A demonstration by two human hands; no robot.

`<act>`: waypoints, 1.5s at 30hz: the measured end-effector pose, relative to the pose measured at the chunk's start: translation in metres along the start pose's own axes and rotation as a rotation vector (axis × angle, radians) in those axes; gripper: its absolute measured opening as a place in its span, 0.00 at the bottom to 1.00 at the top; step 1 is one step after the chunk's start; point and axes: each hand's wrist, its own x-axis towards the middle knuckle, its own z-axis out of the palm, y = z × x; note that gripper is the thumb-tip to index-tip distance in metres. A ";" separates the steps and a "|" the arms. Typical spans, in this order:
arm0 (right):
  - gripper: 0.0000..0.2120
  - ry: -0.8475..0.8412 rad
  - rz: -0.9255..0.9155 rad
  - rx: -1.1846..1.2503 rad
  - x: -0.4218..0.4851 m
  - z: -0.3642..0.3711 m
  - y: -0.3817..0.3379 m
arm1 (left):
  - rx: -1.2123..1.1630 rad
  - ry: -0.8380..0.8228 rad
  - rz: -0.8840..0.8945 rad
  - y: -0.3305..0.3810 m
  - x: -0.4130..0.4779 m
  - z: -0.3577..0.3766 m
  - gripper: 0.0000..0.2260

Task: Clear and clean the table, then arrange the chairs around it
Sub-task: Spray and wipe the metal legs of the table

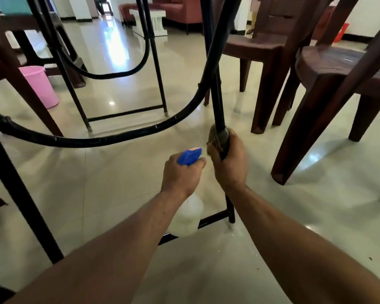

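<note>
I am low down, looking under the table at its black metal frame. My right hand [228, 161] grips a brownish cloth [215, 139] wrapped round the near right table leg [216, 102]. Just to its left, my left hand [182, 174] holds a spray bottle by the neck; its blue nozzle head [190, 155] sticks out above my fingers and the translucent white body [188, 218] hangs below my wrist. Curved black braces [97, 141] run from that leg to the left. Two dark brown plastic chairs [329, 69] stand on the right, close to the leg.
A pink bucket [40, 84] stands on the floor at the left beside another brown chair leg [20, 84]. The table's far legs and crossbar [127, 114] stand ahead. Glossy beige tiles carry small crumbs [233, 233] near the leg's foot. A red sofa [180, 9] is far back.
</note>
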 end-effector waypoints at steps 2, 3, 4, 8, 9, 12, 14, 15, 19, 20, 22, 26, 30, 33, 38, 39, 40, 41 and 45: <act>0.09 -0.025 0.188 0.056 -0.025 0.005 0.032 | 0.013 -0.011 0.013 0.000 -0.002 0.000 0.14; 0.08 -0.056 0.291 0.046 -0.044 0.006 0.055 | 0.020 -0.028 0.017 0.000 -0.004 0.000 0.15; 0.08 -0.112 0.390 0.034 -0.063 0.005 0.077 | 0.020 -0.040 0.023 0.000 -0.006 -0.001 0.15; 0.09 -0.326 0.697 -0.061 -0.099 0.001 0.126 | 0.015 -0.069 0.015 -0.002 -0.011 -0.006 0.14; 0.09 -0.346 0.735 -0.038 -0.097 0.001 0.129 | 0.016 -0.070 0.015 -0.001 -0.012 -0.009 0.13; 0.07 -0.319 0.711 -0.069 -0.100 0.006 0.130 | 0.021 -0.073 0.013 0.002 -0.016 -0.024 0.09; 0.15 -0.228 0.617 -0.272 -0.120 0.017 0.123 | 0.036 -0.066 0.030 0.002 -0.016 -0.040 0.08; 0.21 -0.196 0.554 -0.400 -0.132 0.023 0.115 | 0.039 -0.058 0.032 0.000 -0.015 -0.046 0.06; 0.35 -0.273 0.320 -0.587 -0.179 0.034 0.084 | 0.091 0.004 -0.035 -0.026 -0.013 -0.067 0.08; 0.37 -0.363 0.234 -0.618 -0.192 0.034 0.088 | 0.104 0.014 -0.060 -0.034 -0.015 -0.071 0.11; 0.37 -0.568 0.019 -0.623 -0.204 0.032 0.090 | 0.129 0.007 -0.091 -0.049 -0.017 -0.077 0.12; 0.34 -0.841 -0.554 -0.649 -0.166 0.028 0.099 | 0.152 0.009 -0.121 -0.068 -0.021 -0.087 0.12; 0.28 -0.755 -0.353 -0.990 -0.125 0.000 0.116 | 0.146 0.010 -0.136 -0.076 -0.025 -0.097 0.14; 0.21 -0.581 -0.172 -1.068 -0.160 0.035 0.093 | 0.157 0.039 -0.108 -0.081 -0.024 -0.116 0.11; 0.22 -0.851 -0.345 -0.716 -0.253 0.138 0.005 | 0.185 0.102 -0.077 -0.092 -0.028 -0.154 0.14; 0.25 -0.950 -0.319 -0.575 -0.267 0.150 -0.019 | 0.180 0.093 -0.082 -0.094 -0.030 -0.158 0.14; 0.26 -0.994 -0.218 -0.399 -0.277 0.158 -0.037 | 0.171 0.080 -0.097 -0.097 -0.033 -0.164 0.13; 0.27 -1.019 -0.085 -0.249 -0.280 0.159 -0.054 | 0.164 0.075 -0.118 -0.100 -0.038 -0.168 0.13; 0.22 -1.087 -0.425 -0.438 -0.261 0.159 -0.041 | 0.157 0.065 -0.217 -0.121 -0.065 -0.180 0.12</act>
